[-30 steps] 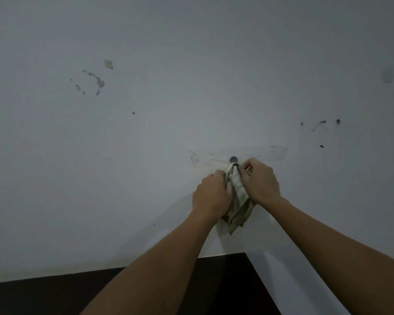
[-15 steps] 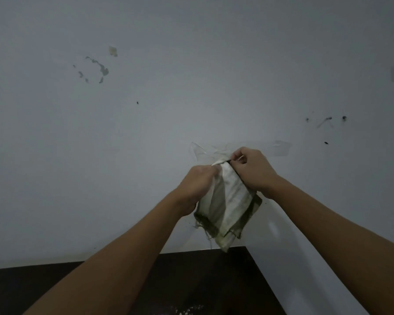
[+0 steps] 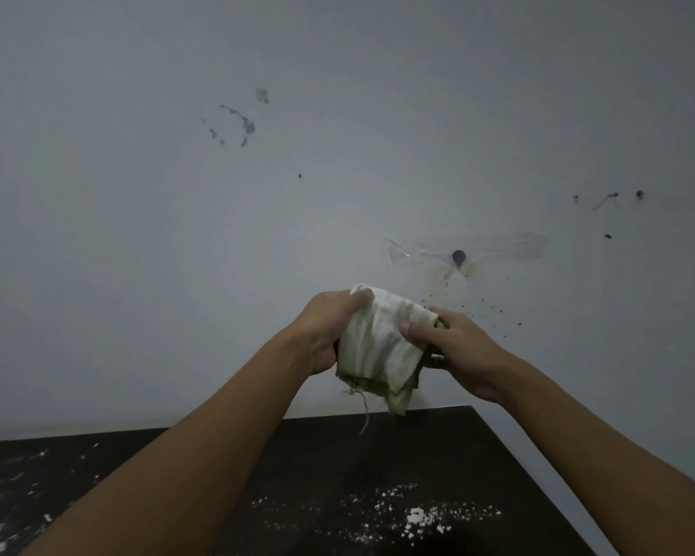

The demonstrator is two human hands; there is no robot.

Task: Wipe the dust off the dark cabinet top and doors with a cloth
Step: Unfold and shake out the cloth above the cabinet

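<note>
Both hands grasp the cloth (image 3: 378, 347) in the air above the cabinet top (image 3: 378, 467), in front of the wall (image 3: 177, 274). The left hand (image 3: 322, 335) grips its upper left part; the right hand (image 3: 454, 347) pinches its right edge. White dust (image 3: 416, 515) lies on the dark top.

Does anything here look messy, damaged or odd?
Yes. White crumbs and powder lie scattered on the dark cabinet top, with more at its left end. On the wall, peeling clear tape crosses a nail, brown specks spatter below it, and paint is chipped higher up.
</note>
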